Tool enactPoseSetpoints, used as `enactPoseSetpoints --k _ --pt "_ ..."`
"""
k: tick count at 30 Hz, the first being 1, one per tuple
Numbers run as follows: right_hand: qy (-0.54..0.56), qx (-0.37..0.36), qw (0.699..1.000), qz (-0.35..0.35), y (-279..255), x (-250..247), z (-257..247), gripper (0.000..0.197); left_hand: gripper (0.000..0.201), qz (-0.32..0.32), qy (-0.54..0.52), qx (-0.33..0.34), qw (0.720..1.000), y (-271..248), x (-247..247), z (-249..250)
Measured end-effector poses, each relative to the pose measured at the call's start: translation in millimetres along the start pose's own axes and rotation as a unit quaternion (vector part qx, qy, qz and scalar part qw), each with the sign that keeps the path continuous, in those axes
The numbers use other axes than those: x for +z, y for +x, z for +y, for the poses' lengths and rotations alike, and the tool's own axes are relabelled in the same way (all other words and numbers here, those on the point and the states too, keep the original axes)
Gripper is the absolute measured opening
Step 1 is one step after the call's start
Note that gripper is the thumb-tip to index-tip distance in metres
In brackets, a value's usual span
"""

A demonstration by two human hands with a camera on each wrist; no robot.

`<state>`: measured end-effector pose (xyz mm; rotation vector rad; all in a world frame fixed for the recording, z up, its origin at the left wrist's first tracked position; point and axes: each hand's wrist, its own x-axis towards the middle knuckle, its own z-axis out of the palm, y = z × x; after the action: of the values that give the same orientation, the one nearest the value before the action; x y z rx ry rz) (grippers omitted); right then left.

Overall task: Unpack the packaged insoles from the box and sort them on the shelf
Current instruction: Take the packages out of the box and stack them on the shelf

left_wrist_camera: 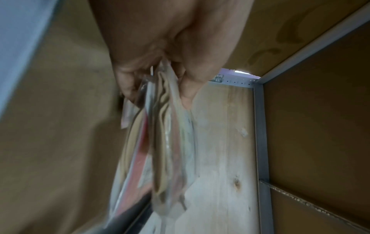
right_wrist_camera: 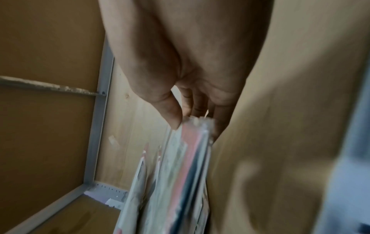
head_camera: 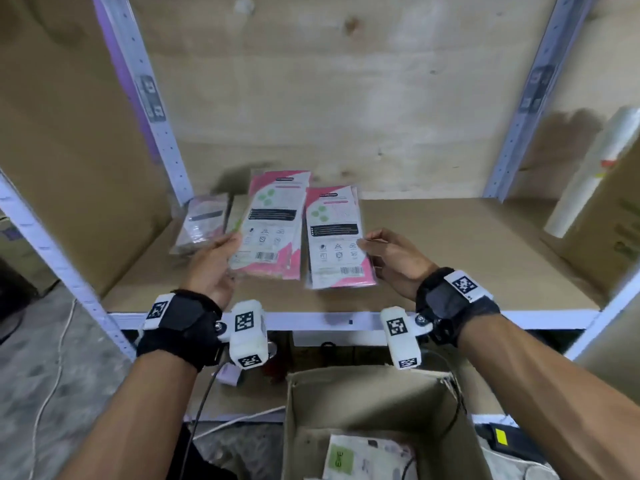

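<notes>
Packs [head_camera: 268, 223] grip-held, apparently over shelf [head_camera: 450, 244] near front edge.

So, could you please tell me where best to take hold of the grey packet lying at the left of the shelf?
Probably the grey packet's near short edge, reached from the front: it lies flat, long axis pointing backward, with the upright cardboard panel close on its left.

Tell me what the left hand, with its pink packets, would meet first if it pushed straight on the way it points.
Probably the plywood back wall. The left hand points into the shelf, passing right of the grey packets there; depth is unclear, so its pink packets might brush them.
</notes>
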<state>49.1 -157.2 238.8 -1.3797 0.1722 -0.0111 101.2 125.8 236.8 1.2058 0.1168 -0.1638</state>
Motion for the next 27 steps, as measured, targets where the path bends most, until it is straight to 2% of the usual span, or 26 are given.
enactPoseSetpoints --k 2,5,8,12,15,17,19,21,24,27 --pt "0.001 0.002 1.000 -0.009 20.4 15.4 -2.3 0.013 0.037 0.031 0.004 0.020 0.999 18.3 -12.8 11.4" --pt "0.003 0.007 1.000 -0.019 53.3 40.2 -3.4 0.011 0.013 0.094 0.013 0.044 0.995 45.7 -32.8 31.5" --pt "-0.007 0.009 0.999 -0.031 86.0 65.1 -3.7 0.011 0.004 0.124 0.039 0.045 0.991 72.5 -54.9 48.6" --pt "-0.038 0.030 0.997 -0.061 123.8 97.8 -2.6 0.007 0.016 0.154 0.080 0.001 0.985 108.4 -85.3 66.5" --pt "-0.058 0.051 0.994 -0.082 147.1 121.9 2.3 0.012 0.016 0.166 0.124 -0.031 0.978 133.7 -106.4 71.5" --pt "-0.077 0.059 0.992 -0.085 161.7 135.1 9.0 0.024 0.015 0.184 0.147 -0.043 0.971 150.1 -117.6 69.6" --pt "-0.102 0.062 0.990 -0.076 175.3 144.8 16.2 0.027 0.015 0.196 0.178 -0.035 0.964 167.6 -126.2 65.3" --pt "-0.138 0.056 0.987 -0.061 187.8 150.9 23.8 0.021 0.017 0.203 0.249 -0.021 0.947 183.5 -135.0 60.5" --pt "-0.209 0.037 0.977 -0.035 202.4 155.5 32.6 0.021 0.042 0.215 0.308 -0.015 0.927 201.0 -143.4 52.0" --pt "-0.219 0.039 0.975 -0.020 213.2 157.1 38.9 0.022 0.051 0.216 0.365 0.003 0.906 211.5 -146.3 44.5"
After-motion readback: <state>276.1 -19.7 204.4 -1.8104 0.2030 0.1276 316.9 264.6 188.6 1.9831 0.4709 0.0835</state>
